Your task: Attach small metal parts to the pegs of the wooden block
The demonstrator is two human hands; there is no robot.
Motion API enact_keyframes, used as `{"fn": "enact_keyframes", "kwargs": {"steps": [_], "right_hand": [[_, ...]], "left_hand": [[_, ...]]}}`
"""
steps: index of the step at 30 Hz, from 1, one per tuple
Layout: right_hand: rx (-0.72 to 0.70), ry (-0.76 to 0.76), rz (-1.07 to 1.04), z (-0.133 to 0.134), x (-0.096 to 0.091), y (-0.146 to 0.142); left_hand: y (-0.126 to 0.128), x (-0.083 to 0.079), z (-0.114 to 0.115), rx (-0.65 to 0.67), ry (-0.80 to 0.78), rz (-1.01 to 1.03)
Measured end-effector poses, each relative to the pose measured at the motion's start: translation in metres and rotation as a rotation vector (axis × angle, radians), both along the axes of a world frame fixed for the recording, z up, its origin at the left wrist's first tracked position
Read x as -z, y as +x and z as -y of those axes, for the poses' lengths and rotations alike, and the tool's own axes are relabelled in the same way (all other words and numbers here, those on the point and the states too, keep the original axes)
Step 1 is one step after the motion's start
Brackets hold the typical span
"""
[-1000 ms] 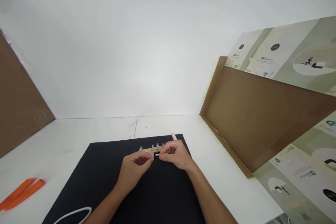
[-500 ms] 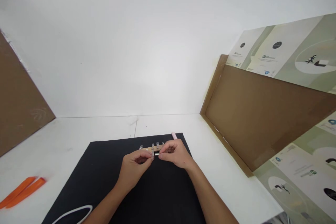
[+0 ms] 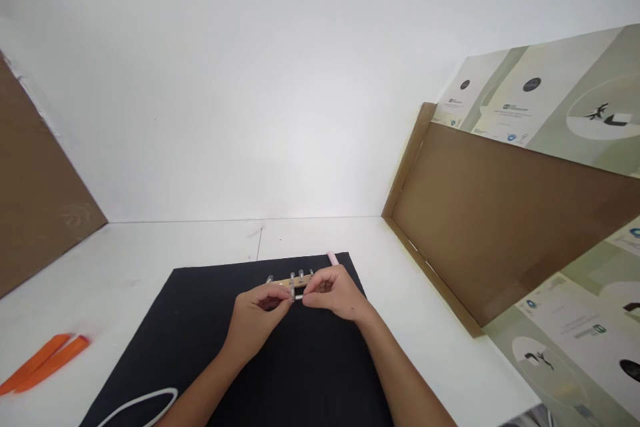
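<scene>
Both my hands meet over the far part of a black mat (image 3: 200, 340). My left hand (image 3: 257, 320) is pinched shut on a small clear, tube-like piece (image 3: 292, 292). My right hand (image 3: 337, 293) is pinched shut on a small white piece (image 3: 299, 296) that touches the clear one. Just behind my fingers lies a tan strip (image 3: 290, 282) with several small clear pieces standing on it. A pink stick (image 3: 332, 257) pokes out behind my right hand at the mat's far edge.
The mat lies on a white table (image 3: 150, 247) against a white wall. Two orange pry tools (image 3: 43, 361) lie at the left. A white cord loop (image 3: 137, 405) rests on the mat's near left corner. Brown cardboard (image 3: 500, 220) and printed sheets stand at the right; another brown board (image 3: 35, 207) stands at the left.
My hands have stayed together at the same spot, with only slight finger movement. The view has shifted a little.
</scene>
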State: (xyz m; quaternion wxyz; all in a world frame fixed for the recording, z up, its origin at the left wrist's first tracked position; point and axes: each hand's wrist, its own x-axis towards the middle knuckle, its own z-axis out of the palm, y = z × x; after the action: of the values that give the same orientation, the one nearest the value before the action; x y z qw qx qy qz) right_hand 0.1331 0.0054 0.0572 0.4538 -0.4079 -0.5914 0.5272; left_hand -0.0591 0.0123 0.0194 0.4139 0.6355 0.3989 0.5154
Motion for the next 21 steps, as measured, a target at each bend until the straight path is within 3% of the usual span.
{"fn": "enact_keyframes", "kwargs": {"steps": [3,10,17,21], "right_hand": [[-0.056,-0.005,-0.055,0.001,0.002,-0.004],[0.191,0.075,-0.033,-0.008,0.006,0.001],[-0.063,-0.01,-0.009,0.002,-0.002,0.002],[0.007,0.011,-0.11,0.0,0.005,-0.008]], "left_hand": [[0.0,0.0,0.0,0.006,-0.006,0.0],[0.001,0.001,0.001,0.014,0.003,-0.006],[0.001,-0.002,0.001,-0.009,0.023,-0.013],[0.001,0.001,0.001,0.023,0.031,-0.023]]}}
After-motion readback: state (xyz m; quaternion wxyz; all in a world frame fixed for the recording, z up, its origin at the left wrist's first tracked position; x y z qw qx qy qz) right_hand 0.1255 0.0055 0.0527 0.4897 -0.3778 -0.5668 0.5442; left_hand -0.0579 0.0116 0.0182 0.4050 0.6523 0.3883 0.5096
